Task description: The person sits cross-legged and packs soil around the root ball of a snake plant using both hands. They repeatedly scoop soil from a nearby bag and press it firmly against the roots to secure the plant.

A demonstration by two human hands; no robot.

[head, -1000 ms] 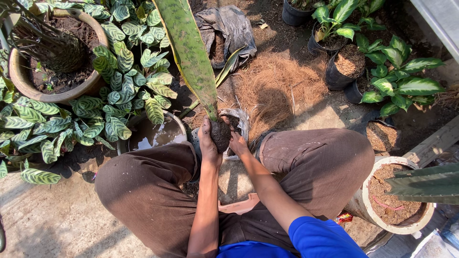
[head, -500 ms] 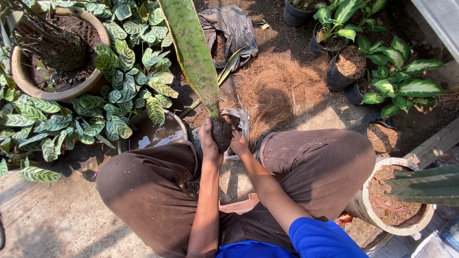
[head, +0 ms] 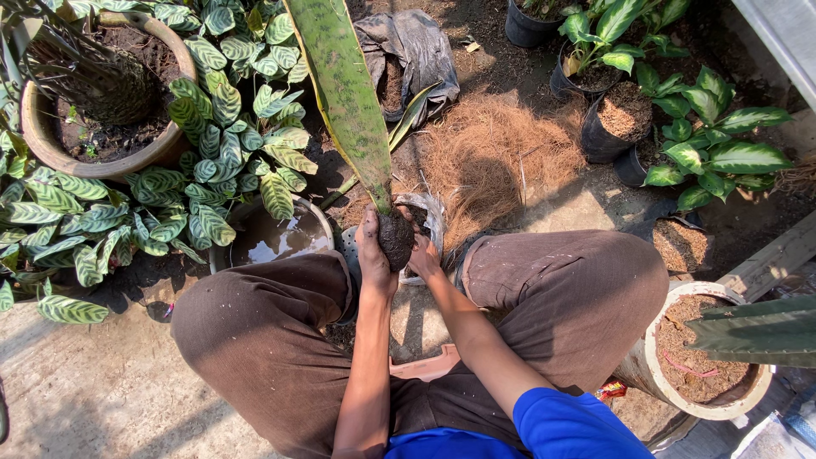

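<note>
Both hands (head: 398, 252) still cup the root ball (head: 396, 238); nothing has moved.

The hands (head: 395, 251) are hemmed in by two raised knees (head: 544, 272), with a water-filled basin (head: 276, 238) just to the left. Straight ahead, passage is blocked by a tall mottled leaf (head: 344, 93) and a heap of coconut fibre (head: 497, 157). Open room is left on the bare concrete floor (head: 93, 391) at lower left.

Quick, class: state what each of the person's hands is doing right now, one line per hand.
Left hand: closed around the root ball of the long-leaved plant.
Right hand: cupped against the same root ball, supporting it.
</note>
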